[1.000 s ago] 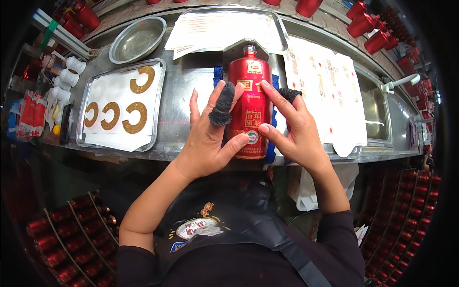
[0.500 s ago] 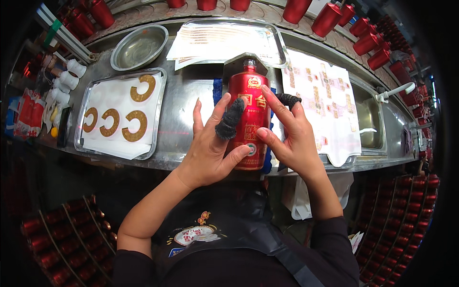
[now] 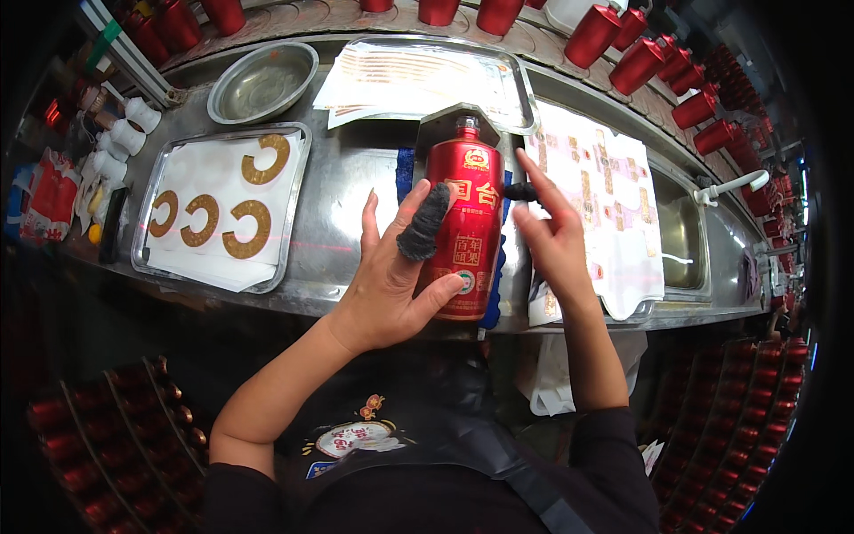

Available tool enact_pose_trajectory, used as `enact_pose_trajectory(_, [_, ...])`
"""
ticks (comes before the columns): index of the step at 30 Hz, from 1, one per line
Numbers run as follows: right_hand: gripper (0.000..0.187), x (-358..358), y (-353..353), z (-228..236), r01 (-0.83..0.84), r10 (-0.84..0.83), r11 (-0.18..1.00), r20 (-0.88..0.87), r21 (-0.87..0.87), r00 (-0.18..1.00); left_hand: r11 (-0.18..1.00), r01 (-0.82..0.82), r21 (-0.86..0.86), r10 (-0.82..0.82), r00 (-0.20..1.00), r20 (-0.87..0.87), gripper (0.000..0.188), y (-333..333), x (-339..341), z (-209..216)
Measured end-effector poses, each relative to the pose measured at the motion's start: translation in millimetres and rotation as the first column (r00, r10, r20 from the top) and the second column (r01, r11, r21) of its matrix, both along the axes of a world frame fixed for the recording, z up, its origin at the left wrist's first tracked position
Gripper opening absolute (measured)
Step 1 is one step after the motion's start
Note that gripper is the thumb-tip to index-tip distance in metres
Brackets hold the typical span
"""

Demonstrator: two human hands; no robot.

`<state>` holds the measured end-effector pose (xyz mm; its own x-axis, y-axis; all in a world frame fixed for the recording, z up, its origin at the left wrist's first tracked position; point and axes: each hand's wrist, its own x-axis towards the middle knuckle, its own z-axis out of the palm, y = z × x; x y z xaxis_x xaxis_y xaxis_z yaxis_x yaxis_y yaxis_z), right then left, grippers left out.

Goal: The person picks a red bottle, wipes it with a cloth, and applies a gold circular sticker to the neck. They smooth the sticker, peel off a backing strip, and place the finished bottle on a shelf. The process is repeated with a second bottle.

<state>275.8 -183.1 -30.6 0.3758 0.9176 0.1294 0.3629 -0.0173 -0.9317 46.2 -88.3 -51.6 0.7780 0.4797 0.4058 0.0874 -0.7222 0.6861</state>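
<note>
Steel counter (image 3: 351,182) spanned view. Tray (image 3: 299,196) with gold C-shaped labels (image 3: 265,227) stood left, printed sheets (image 3: 614,240) lay right. Red bottle (image 3: 464,227) lay between them on blue padding (image 3: 406,169), printed side up. Left hand (image 3: 375,298), fingers spread, rested on bottle. Right hand (image 3: 562,254), fingers spread, hung just beside bottle's right edge; fingertip contact unclear. Black sleeve (image 3: 425,222) covered one finger per hand.

Metal bench (image 3: 349,198) carries a round bowl (image 3: 260,89) at back left, a left tray (image 3: 302,182) before it, a rear tray (image 3: 523,89) at centre. Blue cloth (image 3: 405,171) lies mid-bench; a sink (image 3: 685,222) is recessed rightward.
</note>
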Motion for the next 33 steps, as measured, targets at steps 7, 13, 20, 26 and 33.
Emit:
enact_pose_trajectory(7, [0.035, 56, -11, -12, 0.39, -0.336, 0.902, -0.869, -0.186, 0.362, 0.969, -0.011, -0.247, 0.04, 0.993, 0.112, 0.088, -14, -9, -9])
enact_pose_trajectory(13, [0.036, -38, -47, 24, 0.047, -0.05, 0.986, 0.012, 0.163, 0.999, 0.949, -0.001, -0.316, 0.028, 0.997, 0.079, 0.093, -20, -12, -13])
enact_pose_trajectory(20, [0.026, -6, 75, 63, -0.173, -0.046, 0.929, 0.564, 0.328, 0.824, 0.945, 0.002, -0.326, 0.039, 0.992, 0.121, 0.095, -20, -10, -15])
enact_pose_trajectory(26, [0.034, -4, 81, 72, -0.699, 0.591, 0.71, 0.61, -0.084, 0.527, 0.956, -0.019, -0.292, 0.051, 0.993, 0.103, 0.097, -22, -10, -18])
enact_pose_trajectory(33, [0.024, -30, 50, 59, -0.218, 0.035, 0.898, 0.432, 0.383, 0.901, 0.926, -0.002, -0.378, 0.026, 0.998, 0.059, 0.099, -23, -12, -11])
